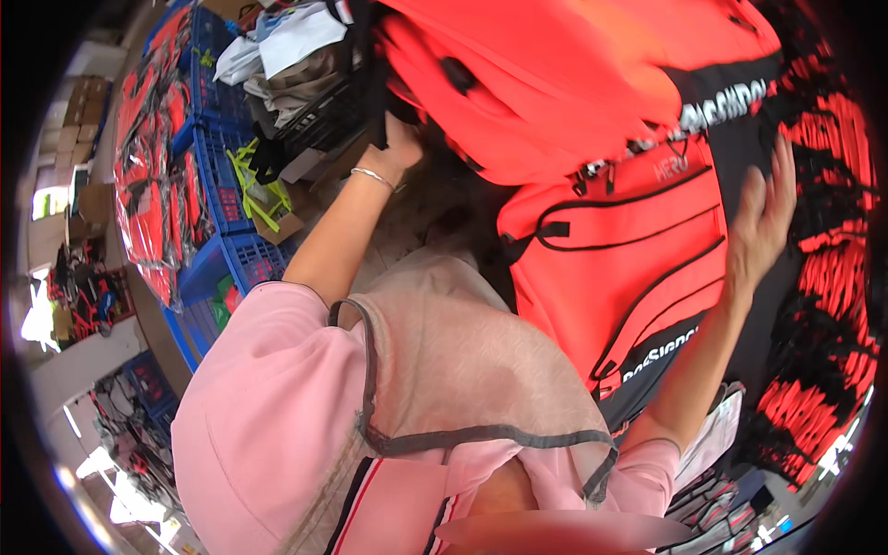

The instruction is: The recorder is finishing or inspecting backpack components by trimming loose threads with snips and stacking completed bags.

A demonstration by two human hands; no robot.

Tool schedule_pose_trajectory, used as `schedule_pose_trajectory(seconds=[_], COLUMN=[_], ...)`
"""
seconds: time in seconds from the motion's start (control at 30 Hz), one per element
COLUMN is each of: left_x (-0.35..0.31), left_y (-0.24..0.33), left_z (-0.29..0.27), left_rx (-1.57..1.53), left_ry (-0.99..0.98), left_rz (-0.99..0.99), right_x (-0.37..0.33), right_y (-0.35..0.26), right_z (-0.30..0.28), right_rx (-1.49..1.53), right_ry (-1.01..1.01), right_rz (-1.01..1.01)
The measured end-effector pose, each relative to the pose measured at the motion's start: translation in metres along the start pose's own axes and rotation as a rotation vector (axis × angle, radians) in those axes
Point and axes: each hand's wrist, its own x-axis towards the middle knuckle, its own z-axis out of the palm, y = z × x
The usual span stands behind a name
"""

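A red backpack with black trim (pixel 555 92), blurred by motion, hangs tilted over the upper middle. My left hand (pixel 400 148), a bangle on its wrist, closes at this backpack's left edge beside a black strap (pixel 379 102); its fingertips are partly hidden. Below lies a second red backpack (pixel 638 217) with black-edged curved pockets and white lettering on a black panel. My right hand (pixel 763 222) is open, fingers stretched out, over the black side of the lower backpack and holding nothing.
Stacks of red and black bags (pixel 814 314) line the right side. On the left stand blue plastic crates (pixel 222 157) and red goods in clear wrap (pixel 148 185). A dark crate (pixel 324 120) holds folded cloth near a box with yellow-green strips (pixel 259 190).
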Motion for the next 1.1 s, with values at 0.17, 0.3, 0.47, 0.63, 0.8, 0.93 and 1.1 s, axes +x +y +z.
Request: schedule_pose_trajectory(seconds=[0.17, 0.3, 0.47, 0.63, 0.8, 0.93, 1.1], left_x=[0.006, 0.014, 0.016, -0.004, 0.104, 0.123, 0.095], left_y=[-0.003, 0.000, -0.007, 0.001, -0.025, -0.063, -0.033], left_z=[-0.012, -0.016, -0.033, 0.049, -0.101, -0.046, 0.024], left_rx=[0.442, 0.106, -0.597, -0.005, -0.279, 0.002, 0.003], left_ry=[-0.189, -0.620, -0.809, -0.048, -0.730, -0.021, -0.024], left_rz=[0.334, 0.106, -0.181, -0.066, 0.068, 0.035, 0.079], right_x=[0.045, 0.027, 0.016, 0.029, 0.053, 0.051, 0.050], right_y=[-0.053, -0.036, -0.033, -0.021, -0.028, -0.006, 0.025], right_z=[0.050, 0.064, 0.075, 0.072, 0.069, 0.073, 0.088], right_rx=[-0.152, -0.265, -0.165, -0.169, -0.082, -0.099, -0.092], right_ry=[-0.120, -0.321, -0.282, -0.302, -0.337, -0.310, -0.277], right_rz=[-0.352, -0.275, -0.171, -0.122, -0.113, -0.049, -0.074])
